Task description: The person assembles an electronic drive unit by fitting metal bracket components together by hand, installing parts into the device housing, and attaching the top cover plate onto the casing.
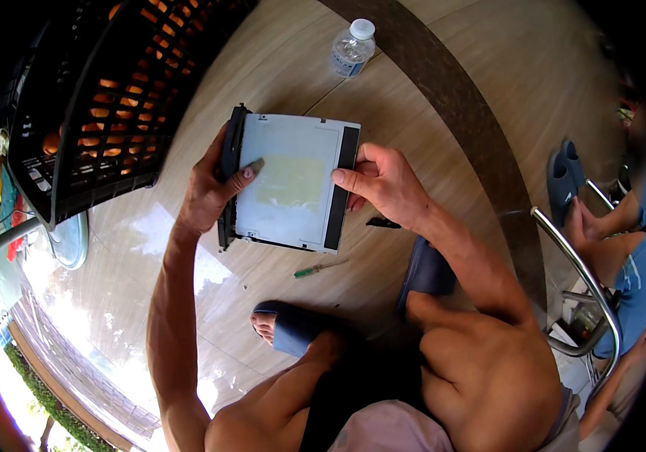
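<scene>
Both of my hands hold up a boxy silver disc drive (pixel 287 226) with a black front panel along its left side and a black strip along its right. A pale yellowish rectangle marks the middle of its upper face. My left hand (pixel 212 184) grips the panel side, thumb lying on the metal top. At the opposite side, my right hand (pixel 387 181) pinches the black strip between thumb and fingers. On the floor below the drive lies a small screwdriver (pixel 310 270) with a green handle. A small black piece (pixel 383 222) rests on the floor near my right wrist.
A black plastic crate (pixel 112 177) holding orange items stands at the upper left. Beyond the drive stands a clear bottle (pixel 353 50) with a white cap. To the right are a metal chair frame (pixel 590 282) and another person's legs (pixel 601 252). My slippered feet are below.
</scene>
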The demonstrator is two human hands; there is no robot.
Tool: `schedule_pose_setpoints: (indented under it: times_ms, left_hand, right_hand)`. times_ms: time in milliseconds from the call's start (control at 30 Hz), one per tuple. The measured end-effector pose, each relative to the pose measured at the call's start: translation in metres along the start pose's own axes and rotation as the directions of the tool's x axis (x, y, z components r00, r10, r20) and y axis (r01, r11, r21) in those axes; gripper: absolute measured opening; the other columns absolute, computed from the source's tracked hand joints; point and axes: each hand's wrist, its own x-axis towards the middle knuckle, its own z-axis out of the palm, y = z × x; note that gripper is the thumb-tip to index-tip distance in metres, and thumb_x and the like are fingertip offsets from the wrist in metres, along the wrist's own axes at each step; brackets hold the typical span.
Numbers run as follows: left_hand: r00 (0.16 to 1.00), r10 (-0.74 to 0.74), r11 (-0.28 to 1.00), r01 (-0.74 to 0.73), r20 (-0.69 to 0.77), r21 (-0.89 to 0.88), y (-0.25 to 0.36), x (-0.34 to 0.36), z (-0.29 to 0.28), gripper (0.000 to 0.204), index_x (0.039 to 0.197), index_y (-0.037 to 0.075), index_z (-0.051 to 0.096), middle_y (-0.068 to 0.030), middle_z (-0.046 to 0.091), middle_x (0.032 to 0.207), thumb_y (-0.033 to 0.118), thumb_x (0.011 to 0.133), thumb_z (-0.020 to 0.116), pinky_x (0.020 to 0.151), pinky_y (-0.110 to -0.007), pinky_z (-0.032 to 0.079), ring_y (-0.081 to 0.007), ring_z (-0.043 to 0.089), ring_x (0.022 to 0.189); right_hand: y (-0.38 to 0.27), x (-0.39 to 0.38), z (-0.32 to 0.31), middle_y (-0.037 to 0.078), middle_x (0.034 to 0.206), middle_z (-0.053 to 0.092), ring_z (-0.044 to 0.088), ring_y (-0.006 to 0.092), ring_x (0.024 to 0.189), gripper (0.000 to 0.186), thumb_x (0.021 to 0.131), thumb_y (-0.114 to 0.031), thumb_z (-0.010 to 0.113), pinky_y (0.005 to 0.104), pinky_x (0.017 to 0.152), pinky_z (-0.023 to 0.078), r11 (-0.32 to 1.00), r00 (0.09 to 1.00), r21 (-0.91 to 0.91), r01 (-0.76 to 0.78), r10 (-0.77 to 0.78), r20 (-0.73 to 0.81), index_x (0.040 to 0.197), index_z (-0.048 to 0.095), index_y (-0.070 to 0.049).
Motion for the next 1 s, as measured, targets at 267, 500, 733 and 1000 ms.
schedule_pose_setpoints:
  times_ms: [267,500,733,1000]
  left_hand:
    - [0.970,-0.111,0.994,0.111,0.214,0.013,-0.002,0.011,-0.034,0.089,0.147,0.002,0.038,-0.0116,0.061,0.124,0.034,0.077,0.082,0.103,-0.032,0.040,-0.0198,0.055,0.114]
    - [0.969,-0.057,0.998,0.053,0.240,0.023,-0.003,0.011,-0.035,0.087,0.147,0.002,0.038,-0.0102,0.062,0.120,0.032,0.078,0.082,0.100,-0.030,0.043,-0.0197,0.057,0.110]
    - [0.966,0.019,0.999,-0.011,0.258,-0.036,0.006,0.016,-0.012,0.084,0.146,-0.001,0.038,-0.0102,0.059,0.126,0.029,0.081,0.081,0.103,-0.030,0.040,-0.0172,0.053,0.113]
    - [0.995,-0.039,0.991,0.028,0.091,0.127,-0.011,-0.010,-0.038,0.049,0.137,-0.007,0.048,-0.0132,0.061,0.125,0.016,0.095,0.059,0.098,-0.029,0.043,-0.0173,0.056,0.111]
  right_hand:
    - [-0.006,-0.017,0.020,0.011,0.090,0.070,0.067,0.0146,0.074,0.031,0.092,-0.021,0.069,0.0270,0.061,0.057,0.997,0.999,0.067,0.045,-0.044,-0.004,0.108,0.061,0.004]
    - [0.004,-0.032,0.025,0.010,0.098,0.066,0.067,0.0162,0.081,0.030,0.094,-0.020,0.065,0.0302,0.070,0.058,0.991,0.999,0.129,0.044,-0.040,-0.028,0.112,0.060,0.004]
    - [0.024,-0.045,0.026,0.011,0.101,0.065,0.066,0.0190,0.087,0.025,0.096,-0.016,0.061,0.0338,0.075,0.057,0.953,0.993,0.298,-0.058,0.086,-0.081,0.113,0.059,0.002]
    - [0.036,-0.026,0.054,0.006,0.094,0.063,0.063,0.0165,0.076,0.018,0.096,-0.016,0.060,0.0338,0.069,0.056,0.886,0.999,0.460,-0.051,0.040,0.035,0.109,0.058,-0.003]
